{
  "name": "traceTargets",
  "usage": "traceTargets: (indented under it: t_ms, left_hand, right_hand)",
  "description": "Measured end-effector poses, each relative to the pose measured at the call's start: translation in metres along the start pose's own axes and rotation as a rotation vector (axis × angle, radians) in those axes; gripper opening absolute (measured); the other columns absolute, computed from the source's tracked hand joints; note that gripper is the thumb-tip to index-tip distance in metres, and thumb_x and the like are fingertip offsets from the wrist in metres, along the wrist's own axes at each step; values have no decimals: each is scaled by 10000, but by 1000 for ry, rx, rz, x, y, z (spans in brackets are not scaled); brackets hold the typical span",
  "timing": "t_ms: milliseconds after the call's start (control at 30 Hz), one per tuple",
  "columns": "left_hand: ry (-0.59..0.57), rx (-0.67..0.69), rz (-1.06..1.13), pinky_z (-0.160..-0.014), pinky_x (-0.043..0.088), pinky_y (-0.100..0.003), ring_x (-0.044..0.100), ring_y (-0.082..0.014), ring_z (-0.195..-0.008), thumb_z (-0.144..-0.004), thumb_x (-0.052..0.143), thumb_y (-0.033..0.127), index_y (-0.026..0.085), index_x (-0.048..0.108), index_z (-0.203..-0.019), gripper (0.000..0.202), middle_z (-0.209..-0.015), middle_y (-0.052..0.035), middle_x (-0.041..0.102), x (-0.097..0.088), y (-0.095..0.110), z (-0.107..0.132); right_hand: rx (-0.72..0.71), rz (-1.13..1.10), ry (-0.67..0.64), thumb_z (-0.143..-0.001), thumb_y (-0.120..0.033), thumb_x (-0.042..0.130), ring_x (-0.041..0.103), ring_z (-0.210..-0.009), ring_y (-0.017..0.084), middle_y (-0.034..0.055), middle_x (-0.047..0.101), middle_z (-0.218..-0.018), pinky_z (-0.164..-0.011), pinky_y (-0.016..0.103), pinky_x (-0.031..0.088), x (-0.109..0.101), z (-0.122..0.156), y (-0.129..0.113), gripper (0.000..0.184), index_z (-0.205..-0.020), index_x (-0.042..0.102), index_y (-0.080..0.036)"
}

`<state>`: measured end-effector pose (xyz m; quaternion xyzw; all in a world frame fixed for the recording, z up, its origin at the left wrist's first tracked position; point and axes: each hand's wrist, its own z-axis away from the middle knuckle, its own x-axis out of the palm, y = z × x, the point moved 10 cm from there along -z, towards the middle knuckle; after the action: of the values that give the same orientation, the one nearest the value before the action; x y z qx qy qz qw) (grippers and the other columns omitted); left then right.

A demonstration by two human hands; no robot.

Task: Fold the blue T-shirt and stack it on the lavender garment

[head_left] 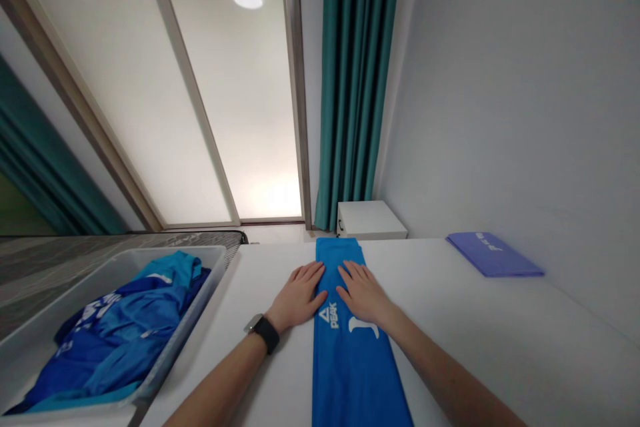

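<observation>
I see the left hand and right hand spread on the folded blue PEAK garment, its length running twelve to six o'clock, neither nearer.

A white table carries a long, narrow strip of folded bright blue clothing with white print, stretching away from the near edge. Farther right lies a folded purple-blue garment with white lettering.
</observation>
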<state>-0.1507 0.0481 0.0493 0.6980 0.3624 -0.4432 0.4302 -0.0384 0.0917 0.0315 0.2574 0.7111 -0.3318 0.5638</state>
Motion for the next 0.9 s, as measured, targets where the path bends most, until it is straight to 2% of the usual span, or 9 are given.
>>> traceTargets:
  t_ms: [200, 333, 567, 900]
  left_hand:
    - [-88, 105, 26, -1185, 215, -464, 286, -247, -1448, -982, 399, 486, 258, 228, -1543, 629, -1586, -72, 282, -2, 33, 35]
    - [-167, 152, 21, -1190, 211, -472, 244, -252, -1464, -968, 425, 507, 283, 190, -1550, 666, -1600, -52, 230, 0, 48, 48]
    - [-168, 182, -25, -1196, 192, -481, 242, -254, -1464, -974, 397, 542, 271, 135, -1557, 693, -1600, -58, 227, 5, 44, 46]
    - [-174, 154, -48, -1198, 183, -484, 242, -241, -1464, -978, 378, 560, 271, 162, -1552, 678, -1596, -56, 234, 4, 32, 33]
  right_hand:
    - [-57, 6, -19, -1009, -465, 285, 253, -1448, 277, 150, 315, -1555, -1185, 462, 149, 2, 40, -20, 605, -1478, 390, -98]
    - [-73, -26, -36, -1003, -504, 274, 212, -1464, 261, 135, 266, -1573, -1199, 449, 114, 4, 59, -31, 641, -1503, 340, -108]
    - [-111, -71, -78, -1004, -545, 183, 127, -1483, 244, 116, 182, -1594, -1206, 476, 65, 8, 56, -31, 691, -1526, 266, -101]
    - [-117, -56, -83, -1002, -548, 180, 121, -1484, 243, 115, 170, -1596, -1206, 476, 68, 10, 39, -24, 699, -1529, 248, -95]
